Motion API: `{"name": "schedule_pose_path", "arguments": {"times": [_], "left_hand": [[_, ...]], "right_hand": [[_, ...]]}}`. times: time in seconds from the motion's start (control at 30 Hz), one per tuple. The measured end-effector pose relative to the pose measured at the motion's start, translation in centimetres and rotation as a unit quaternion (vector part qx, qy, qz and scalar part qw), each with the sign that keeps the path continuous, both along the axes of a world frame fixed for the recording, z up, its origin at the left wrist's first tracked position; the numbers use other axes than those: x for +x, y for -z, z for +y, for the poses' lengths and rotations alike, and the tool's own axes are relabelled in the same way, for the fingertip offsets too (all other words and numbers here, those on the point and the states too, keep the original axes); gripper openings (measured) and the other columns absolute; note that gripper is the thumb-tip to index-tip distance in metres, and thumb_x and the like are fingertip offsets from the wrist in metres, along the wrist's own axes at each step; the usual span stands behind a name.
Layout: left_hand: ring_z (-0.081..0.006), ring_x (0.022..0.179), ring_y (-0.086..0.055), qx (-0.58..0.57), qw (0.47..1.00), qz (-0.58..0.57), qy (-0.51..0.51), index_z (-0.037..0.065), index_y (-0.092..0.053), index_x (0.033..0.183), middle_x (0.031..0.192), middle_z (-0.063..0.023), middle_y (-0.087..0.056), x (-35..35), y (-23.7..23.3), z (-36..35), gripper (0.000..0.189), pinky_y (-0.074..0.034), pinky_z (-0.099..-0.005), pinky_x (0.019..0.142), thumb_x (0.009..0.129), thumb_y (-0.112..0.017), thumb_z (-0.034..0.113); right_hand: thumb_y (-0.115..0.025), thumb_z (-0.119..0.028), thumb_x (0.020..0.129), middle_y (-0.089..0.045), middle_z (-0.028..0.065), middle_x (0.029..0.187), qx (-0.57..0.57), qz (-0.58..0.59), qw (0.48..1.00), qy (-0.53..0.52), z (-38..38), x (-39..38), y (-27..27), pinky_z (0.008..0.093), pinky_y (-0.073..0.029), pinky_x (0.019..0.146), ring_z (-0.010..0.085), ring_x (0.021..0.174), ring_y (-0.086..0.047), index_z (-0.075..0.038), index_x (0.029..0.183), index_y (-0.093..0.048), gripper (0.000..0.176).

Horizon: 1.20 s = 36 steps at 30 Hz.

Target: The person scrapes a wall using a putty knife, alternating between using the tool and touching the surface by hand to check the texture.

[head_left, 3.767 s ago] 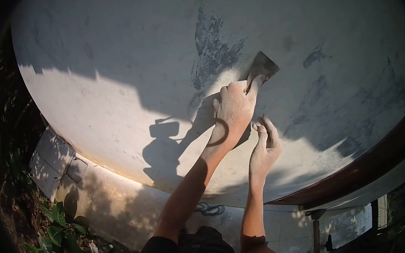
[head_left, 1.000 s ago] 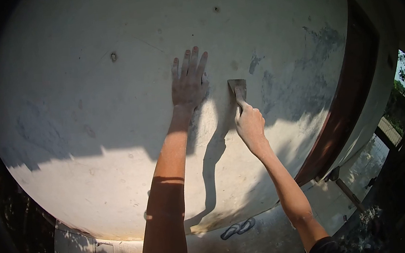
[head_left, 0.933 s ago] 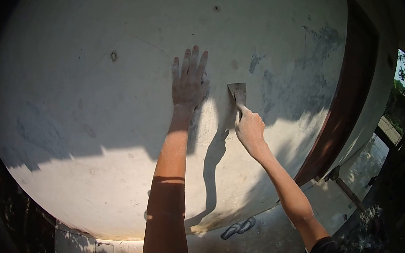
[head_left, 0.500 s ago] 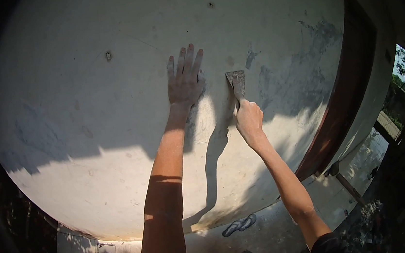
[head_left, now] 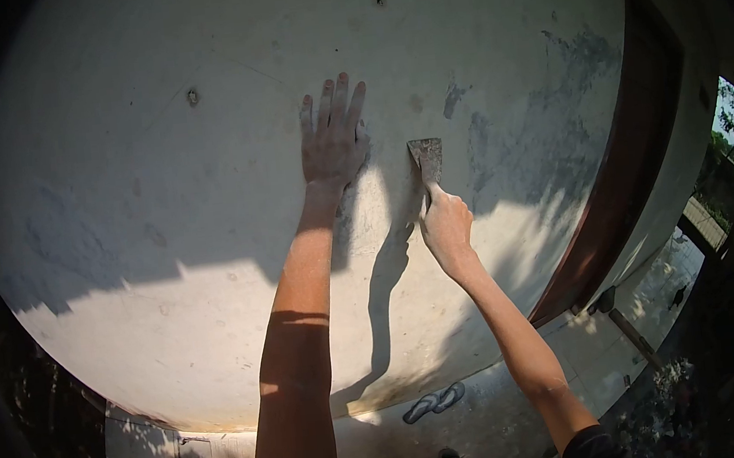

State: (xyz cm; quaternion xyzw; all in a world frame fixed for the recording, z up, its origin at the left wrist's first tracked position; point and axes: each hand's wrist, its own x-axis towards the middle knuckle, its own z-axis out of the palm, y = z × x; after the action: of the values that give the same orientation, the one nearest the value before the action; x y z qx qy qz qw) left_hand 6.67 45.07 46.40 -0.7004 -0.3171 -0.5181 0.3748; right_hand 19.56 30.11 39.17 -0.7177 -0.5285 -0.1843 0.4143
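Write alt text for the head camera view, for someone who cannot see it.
The right hand holds a scraper against a white wall, while the left hand lies flat on the wall beside it. Flip-flops lie on the ground below.

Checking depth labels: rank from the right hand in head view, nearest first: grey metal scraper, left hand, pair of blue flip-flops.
1. grey metal scraper: gripped in right hand
2. left hand: flat on wall, leftward
3. pair of blue flip-flops: on ground below

Wall (head_left: 205,200) matt white plaster, patchy grey where scraped; scraper (head_left: 426,158) blade dull, smeared metal; door frame (head_left: 633,150) dark wood.
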Motion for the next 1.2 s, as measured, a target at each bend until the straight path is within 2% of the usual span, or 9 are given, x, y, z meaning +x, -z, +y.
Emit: {"name": "schedule_pose_path", "arguments": {"times": [0.13, 0.33, 0.57, 0.63, 0.73, 0.93, 1.03, 1.1, 1.2], "left_hand": [[-0.0197, 0.144, -0.026, -0.002, 1.0, -0.002, 0.009, 0.025, -0.031, 0.151, 0.157, -0.0026, -0.027, -0.1, -0.1, 0.0, 0.062, -0.016, -0.0491, 0.12, 0.092, -0.049, 0.026], [-0.0194, 0.144, -0.026, 0.001, 1.0, -0.001, -0.002, 0.025, -0.032, 0.15, 0.157, -0.0027, -0.027, 0.0, -0.1, -0.1, 0.062, -0.016, -0.0492, 0.12, 0.091, -0.05, 0.027], [-0.019, 0.144, -0.026, 0.001, 1.0, -0.001, -0.001, 0.025, -0.032, 0.15, 0.157, -0.0024, -0.027, 0.1, 0.1, -0.1, 0.061, -0.016, -0.0491, 0.12, 0.092, -0.049, 0.027], [-0.0187, 0.144, -0.026, 0.01, 1.0, -0.002, -0.009, 0.025, -0.032, 0.15, 0.157, -0.0022, -0.027, 0.0, -0.2, 0.0, 0.06, -0.016, -0.0491, 0.12, 0.092, -0.049, 0.028], [-0.0189, 0.144, -0.026, -0.007, 1.0, -0.001, 0.0, 0.025, -0.032, 0.15, 0.157, -0.0023, -0.027, -0.1, 0.0, -0.1, 0.06, -0.016, -0.0492, 0.12, 0.092, -0.049, 0.028], [-0.019, 0.144, -0.026, -0.002, 1.0, -0.004, 0.005, 0.025, -0.033, 0.15, 0.157, -0.0024, -0.027, 0.1, -0.1, 0.0, 0.06, -0.016, -0.0493, 0.12, 0.092, -0.05, 0.028], [-0.019, 0.144, -0.026, -0.001, 1.0, -0.008, 0.012, 0.025, -0.033, 0.149, 0.156, -0.0026, -0.028, 0.0, 0.0, -0.1, 0.06, -0.016, -0.0495, 0.12, 0.092, -0.05, 0.028], [-0.0196, 0.144, -0.027, -0.001, 1.0, -0.002, 0.008, 0.025, -0.034, 0.149, 0.156, -0.0029, -0.029, -0.1, 0.0, -0.1, 0.06, -0.017, -0.0499, 0.12, 0.091, -0.05, 0.028], [-0.02, 0.143, -0.028, 0.007, 1.0, -0.004, 0.011, 0.024, -0.035, 0.149, 0.156, -0.0033, -0.029, 0.0, 0.0, 0.0, 0.06, -0.018, -0.0502, 0.119, 0.091, -0.051, 0.027]], "right_hand": [[-0.053, -0.003, 0.083, -0.066, 0.0242, 0.075, 0.013, -0.027, 0.999, 0.011, 1.0, 0.5, -0.8, 0.0487, -0.053, 0.067, 0.0403, 0.075, -0.068, -0.002, 0.116, -0.064, 0.035], [-0.053, -0.001, 0.081, -0.067, 0.0252, 0.078, -0.019, 0.012, 1.0, -0.006, -0.6, -1.0, -0.4, 0.0486, -0.053, 0.069, 0.042, 0.077, -0.068, -0.003, 0.118, -0.063, 0.039], [-0.053, -0.004, 0.084, -0.066, 0.0271, 0.081, 0.017, 0.029, 0.999, -0.014, -0.2, -0.8, -0.9, 0.0511, -0.051, 0.072, 0.0443, 0.08, -0.066, -0.004, 0.12, -0.063, 0.037], [-0.053, -0.003, 0.084, -0.066, 0.0273, 0.081, -0.016, 0.038, 0.999, -0.01, -0.3, -1.0, -0.6, 0.0508, -0.052, 0.072, 0.0441, 0.08, -0.066, -0.004, 0.12, -0.063, 0.038], [-0.053, -0.002, 0.081, -0.067, 0.0245, 0.077, 0.004, 0.002, 1.0, 0.016, 0.7, -0.4, -2.1, 0.0484, -0.053, 0.069, 0.0404, 0.075, -0.068, -0.003, 0.119, -0.064, 0.039], [-0.053, -0.003, 0.084, -0.066, 0.0275, 0.08, -0.02, 0.041, 0.999, -0.009, -0.1, -1.5, -0.2, 0.0499, -0.052, 0.071, 0.0438, 0.078, -0.067, -0.004, 0.121, -0.063, 0.038], [-0.051, -0.001, 0.083, -0.067, 0.0256, 0.077, 0.037, 0.003, 0.999, -0.009, 0.5, -1.1, -1.2, 0.0485, -0.053, 0.07, 0.0398, 0.076, -0.069, -0.002, 0.119, -0.064, 0.038], [-0.051, -0.001, 0.083, -0.067, 0.0251, 0.076, 0.025, 0.01, 1.0, 0.0, 0.6, -1.4, -1.2, 0.0477, -0.054, 0.07, 0.0385, 0.075, -0.069, -0.004, 0.122, -0.063, 0.041], [-0.052, -0.001, 0.085, -0.065, 0.0279, 0.075, -0.029, 0.053, 0.998, -0.008, -0.4, -2.4, 0.7, 0.0504, -0.052, 0.069, 0.0427, 0.075, -0.067, -0.009, 0.129, -0.059, 0.045]]}}
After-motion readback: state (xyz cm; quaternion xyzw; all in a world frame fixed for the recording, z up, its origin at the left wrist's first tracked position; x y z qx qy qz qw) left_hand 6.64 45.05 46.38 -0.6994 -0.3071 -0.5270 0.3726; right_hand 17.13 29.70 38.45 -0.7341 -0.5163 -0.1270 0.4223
